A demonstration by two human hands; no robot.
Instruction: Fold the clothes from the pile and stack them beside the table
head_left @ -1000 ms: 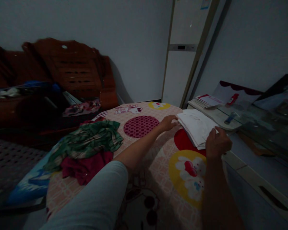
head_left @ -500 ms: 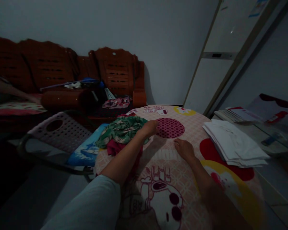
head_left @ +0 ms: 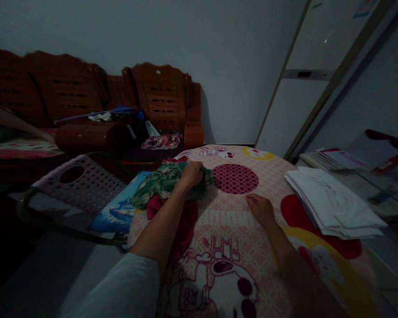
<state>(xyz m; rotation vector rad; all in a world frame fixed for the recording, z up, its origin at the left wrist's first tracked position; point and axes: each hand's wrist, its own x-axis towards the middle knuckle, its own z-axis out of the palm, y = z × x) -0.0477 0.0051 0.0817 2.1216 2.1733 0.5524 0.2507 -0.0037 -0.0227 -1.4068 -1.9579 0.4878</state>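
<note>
My left hand (head_left: 193, 173) rests on the heap at the left of the round table, its fingers closed on a crumpled green plaid cloth (head_left: 155, 181). A dark red cloth (head_left: 185, 229) lies under the green one and trails toward me beneath my left forearm. Over the middle of the tablecloth (head_left: 225, 218), my right hand (head_left: 261, 210) is loosely curled, with fingers a little apart and nothing visible in it. It is just in front of a dark pink dotted oval printed on the tablecloth.
A stack of folded white cloth (head_left: 331, 201) lies at the table's right. Papers (head_left: 334, 159) sit on a glass-topped surface beyond. A chair (head_left: 76, 181) with a blue cushion (head_left: 119, 207) stands at the left. Behind are wooden seats (head_left: 161, 99); another person's arm (head_left: 20, 123) shows at far left.
My left hand has moved left, from the table beside the heap onto the green plaid cloth. My right hand has hardly moved over the tablecloth. The view has shifted slightly.
</note>
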